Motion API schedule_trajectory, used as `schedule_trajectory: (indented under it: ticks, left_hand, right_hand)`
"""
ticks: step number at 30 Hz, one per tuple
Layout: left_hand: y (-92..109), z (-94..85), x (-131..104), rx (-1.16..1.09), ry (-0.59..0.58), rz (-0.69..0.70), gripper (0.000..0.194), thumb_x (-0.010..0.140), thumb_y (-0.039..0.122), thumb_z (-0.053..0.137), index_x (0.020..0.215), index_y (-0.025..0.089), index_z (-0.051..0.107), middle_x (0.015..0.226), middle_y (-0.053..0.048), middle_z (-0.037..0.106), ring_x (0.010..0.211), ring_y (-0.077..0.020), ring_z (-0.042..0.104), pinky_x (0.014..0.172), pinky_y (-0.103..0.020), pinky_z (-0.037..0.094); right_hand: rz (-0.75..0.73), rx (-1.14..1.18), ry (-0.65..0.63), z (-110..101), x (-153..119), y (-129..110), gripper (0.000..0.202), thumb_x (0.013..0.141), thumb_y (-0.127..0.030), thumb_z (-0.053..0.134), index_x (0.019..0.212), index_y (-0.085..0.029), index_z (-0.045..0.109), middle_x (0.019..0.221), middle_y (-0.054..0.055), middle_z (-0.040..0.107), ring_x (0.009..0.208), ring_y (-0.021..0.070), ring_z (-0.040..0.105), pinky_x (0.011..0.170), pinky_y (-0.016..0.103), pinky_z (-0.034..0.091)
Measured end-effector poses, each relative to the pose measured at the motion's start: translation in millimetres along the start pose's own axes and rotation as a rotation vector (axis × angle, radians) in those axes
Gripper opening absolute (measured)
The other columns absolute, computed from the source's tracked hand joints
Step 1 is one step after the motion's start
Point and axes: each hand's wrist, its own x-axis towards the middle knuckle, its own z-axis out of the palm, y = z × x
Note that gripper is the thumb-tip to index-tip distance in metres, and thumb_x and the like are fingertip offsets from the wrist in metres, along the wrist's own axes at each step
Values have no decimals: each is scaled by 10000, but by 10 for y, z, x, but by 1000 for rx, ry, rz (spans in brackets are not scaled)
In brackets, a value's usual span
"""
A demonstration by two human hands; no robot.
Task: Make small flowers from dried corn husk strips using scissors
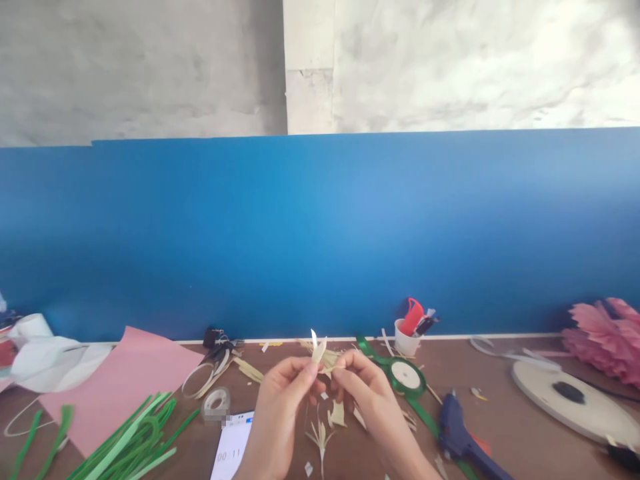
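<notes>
My left hand (286,403) is closed in a pinch between thumb and fingers on a pale, pointed strip of what looks like dried corn husk (319,351). A thin white tip stands up behind that strip; whether it is husk or something else I cannot tell. Close beside it, my right hand (369,395) pinches a yellowish end of the husk between thumb and forefinger. The two hands nearly meet above the brown table (495,415). Below them lie a small split husk piece (320,439) with a stem and several husk scraps (339,415). The curled lower fingers are partly hidden.
Left: pink sheet (135,373), green pipe cleaners (135,443), clear tape roll (217,404), phone (231,448). Right: green ribbon spool (406,376), white cup (407,340) of tools, blue glue gun (463,433), oval white base (575,403), pink paper flower (607,337). A blue partition (320,233) stands behind.
</notes>
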Motion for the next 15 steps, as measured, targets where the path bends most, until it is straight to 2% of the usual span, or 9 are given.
schedule_trajectory:
  ticks: [3, 6, 10, 13, 15]
  left_hand:
    - [-38, 21, -28, 185, 44, 156, 189, 721, 342, 732, 707, 154, 715, 650, -26, 679, 617, -146, 603, 564, -211, 458]
    - [-62, 35, -59, 350, 49, 373, 160, 780, 303, 671, 692, 172, 698, 669, -20, 670, 649, -163, 620, 617, -230, 488]
    - [-81, 17, -71, 559, 13, 715, 128, 834, 160, 592, 739, 191, 672, 747, -21, 679, 704, -155, 638, 644, -214, 499]
    - [-116, -29, -53, 713, -37, 1000, 181, 842, 43, 540, 840, 186, 651, 796, -33, 680, 731, -140, 647, 668, -203, 502]
    - [-154, -67, -41, 801, -40, 1144, 226, 832, -5, 527, 910, 176, 639, 828, -49, 683, 755, -139, 653, 693, -206, 505]
  right_hand:
    - [-8, 2, 21, 9, -17, -28, 258, 718, -342, 695, 638, -181, 511, 533, -48, 530, 473, 71, 407, 461, 187, 283]
    - [-31, -25, 30, 6, -32, -28, 263, 720, -334, 688, 614, -182, 501, 513, -59, 494, 469, 66, 370, 455, 190, 267]
    - [-13, -24, 65, 3, -54, -39, 242, 703, -291, 672, 589, -185, 488, 479, -69, 474, 446, 61, 358, 457, 190, 262]
    - [58, 25, 70, 14, -75, -77, 217, 693, -272, 637, 574, -181, 480, 453, -68, 468, 418, 56, 362, 441, 184, 237]
    - [102, 72, 48, 26, -92, -113, 211, 698, -266, 613, 566, -176, 475, 457, -65, 463, 412, 52, 368, 436, 178, 228]
